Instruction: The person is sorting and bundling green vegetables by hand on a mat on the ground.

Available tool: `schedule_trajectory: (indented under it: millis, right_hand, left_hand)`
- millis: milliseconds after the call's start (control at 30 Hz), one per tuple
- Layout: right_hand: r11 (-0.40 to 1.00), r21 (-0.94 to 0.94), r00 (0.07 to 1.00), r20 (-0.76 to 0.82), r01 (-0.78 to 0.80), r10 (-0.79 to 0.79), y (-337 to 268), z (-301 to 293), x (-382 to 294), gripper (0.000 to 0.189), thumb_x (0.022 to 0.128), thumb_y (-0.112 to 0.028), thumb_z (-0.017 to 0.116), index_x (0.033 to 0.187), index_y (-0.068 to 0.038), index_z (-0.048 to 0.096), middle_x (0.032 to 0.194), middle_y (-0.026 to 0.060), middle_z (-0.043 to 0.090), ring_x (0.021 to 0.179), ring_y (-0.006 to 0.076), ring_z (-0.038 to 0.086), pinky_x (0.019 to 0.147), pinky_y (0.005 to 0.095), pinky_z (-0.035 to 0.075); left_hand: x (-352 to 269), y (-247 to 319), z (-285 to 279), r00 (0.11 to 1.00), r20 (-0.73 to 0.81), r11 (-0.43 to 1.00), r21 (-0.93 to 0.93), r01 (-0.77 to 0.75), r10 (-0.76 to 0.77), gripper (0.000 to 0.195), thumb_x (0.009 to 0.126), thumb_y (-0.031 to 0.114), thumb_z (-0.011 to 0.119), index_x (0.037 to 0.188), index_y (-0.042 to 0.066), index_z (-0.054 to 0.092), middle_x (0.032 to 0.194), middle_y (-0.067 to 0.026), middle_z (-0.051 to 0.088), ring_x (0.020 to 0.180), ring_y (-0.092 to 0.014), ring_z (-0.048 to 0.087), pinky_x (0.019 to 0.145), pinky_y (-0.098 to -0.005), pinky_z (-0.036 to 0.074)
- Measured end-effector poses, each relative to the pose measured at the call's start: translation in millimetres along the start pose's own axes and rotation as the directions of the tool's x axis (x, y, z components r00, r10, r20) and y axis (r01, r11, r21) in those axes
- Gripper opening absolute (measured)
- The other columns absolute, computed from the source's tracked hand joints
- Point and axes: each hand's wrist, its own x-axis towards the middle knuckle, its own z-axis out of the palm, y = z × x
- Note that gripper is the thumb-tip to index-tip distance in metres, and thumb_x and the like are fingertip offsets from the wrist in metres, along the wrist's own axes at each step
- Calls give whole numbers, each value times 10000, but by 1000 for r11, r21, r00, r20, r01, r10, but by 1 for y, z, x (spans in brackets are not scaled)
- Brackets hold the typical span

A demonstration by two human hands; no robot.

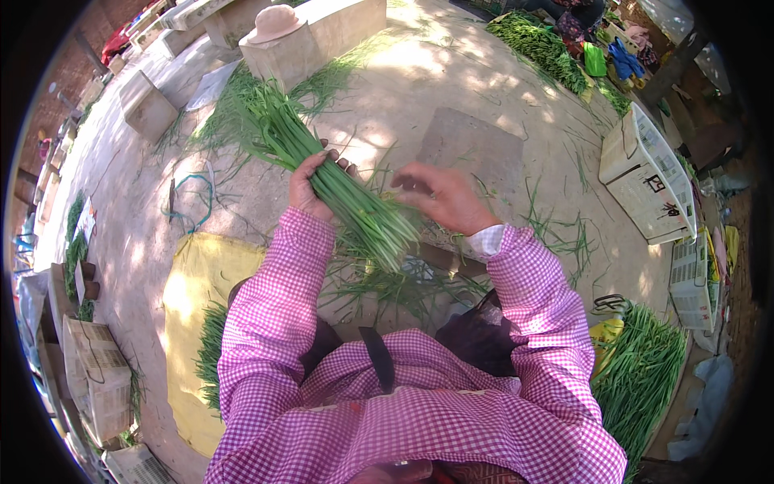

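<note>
My left hand (310,186) is closed around a thick bundle of long green chives (357,209), gripping it near its middle. The leafy tops point away to the upper left, and the paler stalk ends, blurred, slant down towards my lap. Beside the stalk ends is my right hand (447,195), its fingers half curled and apart, with nothing plainly held. It is slightly blurred. Loose green leaves (387,290) lie scattered on the ground below the bundle. To my right is a large heap of chives (644,369); more chives (210,357) lie by my left sleeve.
A yellow sheet (202,290) is spread at left, near a teal cord loop (211,196). White plastic crates (647,181) bearing writing stand right; another crate (97,375) is at left. A hat (276,23) rests on a stone block (284,54). A person (574,15) is beyond a far green pile (538,51).
</note>
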Motion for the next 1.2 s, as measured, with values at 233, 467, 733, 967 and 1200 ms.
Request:
schedule_trajectory:
  millis: [233, 467, 733, 967, 1200]
  right_hand:
    - [895, -396, 978, 104, 205, -178, -4, 28, -6, 197, 812, -155, 610, 985, -63, 588, 781, 99, 627, 618, 251, 621, 558, 334, 486]
    - [799, 532, 936, -33, -280, 350, -2, -28, 4, 222, 852, -223, 612, 980, -41, 604, 744, 129, 637, 577, 213, 604, 548, 308, 454]
    - [957, -194, 878, -467, -216, 103, 43, -42, 0, 304, 875, -295, 583, 1047, -49, 629, 858, 121, 658, 614, 232, 605, 593, 329, 470]
    - [919, 198, 919, -137, -341, 370, 19, -38, 2, 323, 868, -311, 595, 1036, -37, 624, 781, 110, 647, 593, 215, 613, 573, 322, 467]
    - [927, 160, 941, 39, -338, 336, 6, -17, 0, 269, 897, -235, 580, 991, 13, 624, 709, 36, 617, 566, 95, 534, 577, 269, 455]
  left_hand:
    - [-4, -4, 2, 997, 6, 997, 14, 72, -72, 371, 771, 75, 608, 1123, 22, 502, 828, -101, 585, 758, -247, 585, 767, -446, 517]
    - [3, -7, -14, 997, -20, 975, 210, 72, -70, 326, 766, 62, 623, 1066, -14, 521, 813, -104, 600, 722, -239, 616, 712, -408, 541]
    - [-12, -19, 4, 996, 94, 779, 623, -67, 11, 140, 757, 28, 677, 850, -4, 578, 664, -91, 607, 529, -177, 584, 461, -277, 478]
    - [-10, -30, -10, 990, 140, 618, 776, -125, 25, 165, 752, 66, 727, 838, 25, 592, 636, -25, 576, 473, -110, 513, 422, -245, 416]
    - [-18, -31, -2, 976, 191, 658, 749, -75, -107, 182, 768, 71, 709, 896, 25, 588, 621, -19, 565, 470, -105, 503, 412, -245, 392]
